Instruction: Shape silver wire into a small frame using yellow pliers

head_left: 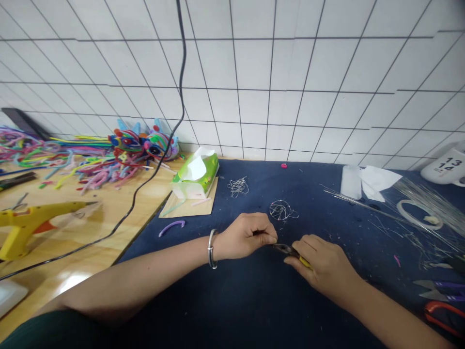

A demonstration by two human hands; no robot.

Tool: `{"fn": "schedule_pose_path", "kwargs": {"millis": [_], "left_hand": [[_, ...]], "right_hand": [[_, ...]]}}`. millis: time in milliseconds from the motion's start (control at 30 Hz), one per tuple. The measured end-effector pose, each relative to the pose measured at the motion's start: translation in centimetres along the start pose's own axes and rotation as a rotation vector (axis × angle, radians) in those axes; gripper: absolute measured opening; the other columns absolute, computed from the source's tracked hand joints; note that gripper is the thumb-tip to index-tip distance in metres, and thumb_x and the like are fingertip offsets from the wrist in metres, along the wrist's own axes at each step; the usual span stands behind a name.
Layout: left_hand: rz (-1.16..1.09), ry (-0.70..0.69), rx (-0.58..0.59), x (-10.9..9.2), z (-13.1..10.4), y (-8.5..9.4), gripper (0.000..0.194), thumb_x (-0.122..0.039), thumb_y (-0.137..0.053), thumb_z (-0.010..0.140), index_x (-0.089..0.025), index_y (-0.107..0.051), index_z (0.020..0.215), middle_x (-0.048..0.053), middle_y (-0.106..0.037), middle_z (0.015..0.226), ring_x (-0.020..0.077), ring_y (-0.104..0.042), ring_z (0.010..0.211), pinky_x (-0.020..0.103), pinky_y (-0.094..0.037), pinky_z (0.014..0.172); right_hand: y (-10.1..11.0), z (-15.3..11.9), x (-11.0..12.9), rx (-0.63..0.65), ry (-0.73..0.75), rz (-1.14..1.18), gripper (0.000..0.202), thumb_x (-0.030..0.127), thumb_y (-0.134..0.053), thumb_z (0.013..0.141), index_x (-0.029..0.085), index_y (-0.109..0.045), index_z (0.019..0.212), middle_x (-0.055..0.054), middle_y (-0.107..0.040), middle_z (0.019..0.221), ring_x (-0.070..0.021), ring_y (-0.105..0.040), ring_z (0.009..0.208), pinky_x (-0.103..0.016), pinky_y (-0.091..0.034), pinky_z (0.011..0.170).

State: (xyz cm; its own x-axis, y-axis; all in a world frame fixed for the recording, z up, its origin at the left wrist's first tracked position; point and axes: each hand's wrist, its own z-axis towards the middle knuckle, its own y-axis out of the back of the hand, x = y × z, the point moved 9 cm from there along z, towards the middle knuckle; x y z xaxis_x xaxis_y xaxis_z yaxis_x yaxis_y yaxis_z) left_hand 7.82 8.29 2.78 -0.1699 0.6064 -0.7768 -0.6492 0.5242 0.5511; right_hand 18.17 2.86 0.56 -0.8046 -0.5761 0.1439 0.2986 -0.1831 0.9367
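Observation:
My left hand (250,235), with a silver bangle on its wrist, is closed in a pinch near the middle of the dark blue cloth (218,300). What its fingertips hold is too small to make out. My right hand (319,259) is wrapped round pliers (286,249) with yellow handles, and their jaws meet the left fingertips. Just beyond the hands lies a round wire piece (279,210) with small beads on its rim. A tangle of bent wire pieces (238,186) rests farther back to the left.
A green tissue pack (198,174) sits on a small board. At left are a yellow glue gun (39,218), colourful pipe cleaners (98,169) and a black cable (134,198). Straight wires (432,198), a white mug (445,167), scissors (439,290) and red handles (441,315) are at right.

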Motion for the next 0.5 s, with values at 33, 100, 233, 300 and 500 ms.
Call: {"fn": "schedule_pose_path", "kwargs": {"millis": [33, 100, 233, 300, 500], "left_hand": [[0.017, -0.019, 0.012, -0.2, 0.0, -0.1, 0.013, -0.018, -0.053, 0.082, -0.013, -0.062, 0.075, 0.003, -0.060, 0.072, 0.0103, -0.054, 0.069, 0.021, -0.043, 0.066], [0.036, -0.038, 0.040, -0.4, 0.0, -0.2, 0.012, -0.018, -0.052, 0.083, -0.013, -0.062, 0.076, 0.003, -0.060, 0.073, 0.0102, -0.054, 0.070, 0.021, -0.043, 0.066], [0.038, -0.021, 0.096, 0.1, 0.3, 0.0, 0.011, -0.017, -0.053, 0.082, -0.013, -0.062, 0.077, 0.003, -0.060, 0.075, 0.0100, -0.054, 0.071, 0.021, -0.043, 0.068], [0.034, 0.038, 0.092, 1.3, 0.6, 0.9, 0.011, -0.019, -0.052, 0.082, -0.014, -0.061, 0.078, 0.002, -0.059, 0.076, 0.0102, -0.054, 0.072, 0.021, -0.043, 0.068], [0.110, 0.223, 0.281, 6.1, 0.6, 2.8, 0.009, -0.022, -0.055, 0.079, -0.014, -0.058, 0.080, -0.002, -0.056, 0.067, 0.0075, -0.048, 0.059, 0.018, -0.037, 0.056]], "right_hand": [[-0.1, 0.0, 0.0, 0.009, -0.005, 0.014, 0.023, 0.036, -0.046, 0.086, 0.018, -0.053, 0.074, -0.001, -0.050, 0.068, -0.0133, -0.044, 0.064, -0.026, -0.032, 0.058], [-0.4, 0.0, -0.1, 0.021, -0.014, 0.030, 0.023, 0.037, -0.046, 0.086, 0.018, -0.053, 0.074, -0.001, -0.050, 0.069, -0.0135, -0.044, 0.065, -0.026, -0.033, 0.059], [-0.9, 0.0, -0.5, 0.027, -0.042, 0.032, 0.023, 0.038, -0.046, 0.085, 0.018, -0.054, 0.077, -0.002, -0.052, 0.072, -0.0147, -0.046, 0.069, -0.027, -0.035, 0.062], [-1.1, 0.0, -0.9, 0.021, -0.058, 0.022, 0.023, 0.038, -0.047, 0.085, 0.018, -0.055, 0.081, -0.003, -0.052, 0.074, -0.0156, -0.047, 0.072, -0.027, -0.036, 0.064], [-1.9, 0.0, -1.2, 0.070, -0.075, -0.025, 0.021, 0.038, -0.047, 0.085, 0.019, -0.055, 0.081, -0.004, -0.053, 0.076, -0.0165, -0.047, 0.072, -0.028, -0.037, 0.064]]}}
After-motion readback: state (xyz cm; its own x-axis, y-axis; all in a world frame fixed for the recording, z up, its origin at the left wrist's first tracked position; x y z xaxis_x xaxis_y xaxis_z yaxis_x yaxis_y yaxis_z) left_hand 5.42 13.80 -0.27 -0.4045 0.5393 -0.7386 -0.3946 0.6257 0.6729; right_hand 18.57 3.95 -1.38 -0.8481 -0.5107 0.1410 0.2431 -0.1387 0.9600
